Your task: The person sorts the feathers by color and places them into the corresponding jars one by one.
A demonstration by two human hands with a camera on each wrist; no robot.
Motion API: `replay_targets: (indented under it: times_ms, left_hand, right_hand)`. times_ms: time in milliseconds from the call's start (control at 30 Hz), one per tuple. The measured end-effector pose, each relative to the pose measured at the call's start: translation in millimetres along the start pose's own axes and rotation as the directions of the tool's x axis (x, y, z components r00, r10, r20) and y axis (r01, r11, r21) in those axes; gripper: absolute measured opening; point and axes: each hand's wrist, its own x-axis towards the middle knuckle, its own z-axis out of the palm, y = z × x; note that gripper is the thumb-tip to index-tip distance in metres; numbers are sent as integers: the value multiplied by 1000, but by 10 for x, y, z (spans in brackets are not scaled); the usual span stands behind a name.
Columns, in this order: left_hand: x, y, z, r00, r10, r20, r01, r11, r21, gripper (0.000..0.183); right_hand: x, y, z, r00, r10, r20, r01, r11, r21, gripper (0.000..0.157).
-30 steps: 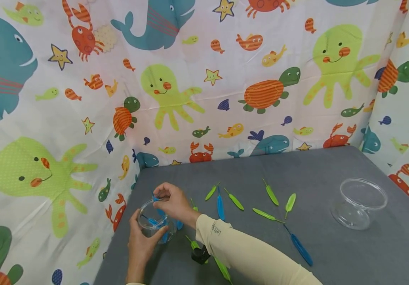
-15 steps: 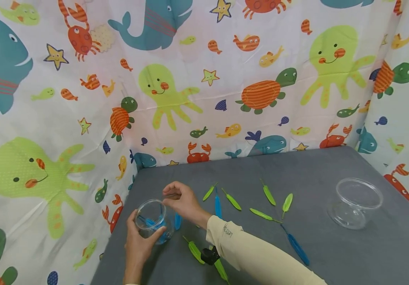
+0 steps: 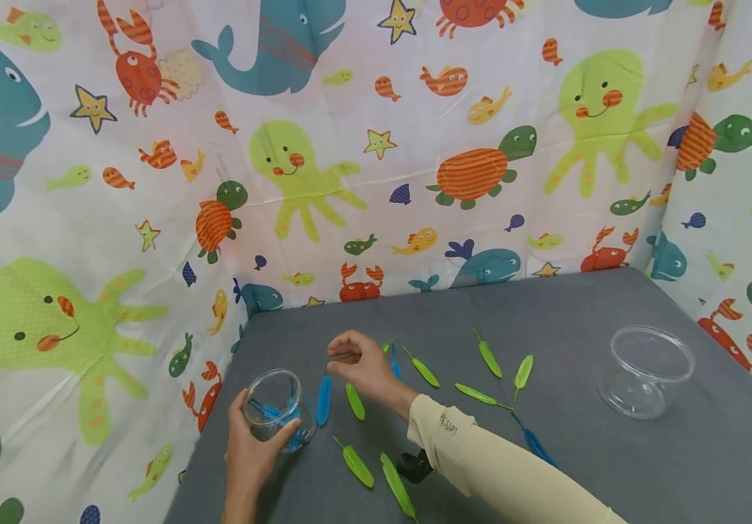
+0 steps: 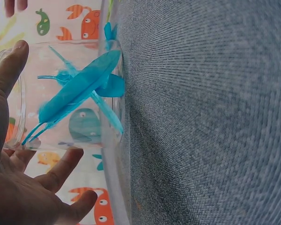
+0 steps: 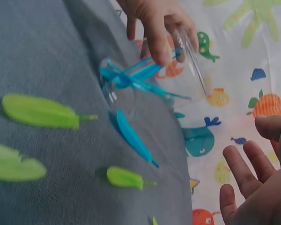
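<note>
- We see the loose blue feather on the worktop, just beside the clear jar, between it and the right hand.
- Its long axis runs away from us, quill end far, toward the right fingertips; that hand looks nearer, height hard to judge.
- Right hand hovers, palm inward, fingers loosely parted, holding nothing.
- Left hand grips the jar, thumb opposite fingers; blue feathers lean inside.
</note>
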Motion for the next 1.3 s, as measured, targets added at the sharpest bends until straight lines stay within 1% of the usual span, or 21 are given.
replay_targets:
  times_ms: [167,267,400,600,933,1067,1200,1300]
  left_hand:
    - [-4,1,2,1000,-6,6,6,1000,-3,122]
    - [1,0,1,1000,-7,3,7,1000,-2,122]
    - [11,-1,-15,1000,-4,3,4,1000,5,122]
    - [16,3,-27,1000,-12,19,12,1000,7,123]
    - [1,0,-9,1000,-10,-5,10,1000,0,120]
    - [2,0,-13,1000,-12,3,12,1000,-1,120]
    - [6,-2,-14,1000,-15,14,15,1000,-3,119]
    - [9,-7,-12,1000,-16,14,16,1000,2,119]
  right_hand:
    - [-80,72,-186,1000,-3,-23,2,999,-48,26]
    - [-151,102,-299,999,16,-30,-19,997,-76,26]
    - [-251,141,-448,999,41,-34,-43,995,-90,27]
    - [-349,256,-678,998,36,-58,-46,983,-178,25]
    - [-479,349,-945,994,42,-105,-68,964,-258,29]
    - [-538,393,-1054,991,47,-127,-80,958,-276,29]
    - [-611,415,-1190,988,37,-153,-86,941,-327,29]
    - [-680,426,-1316,986,23,-165,-88,914,-397,29]
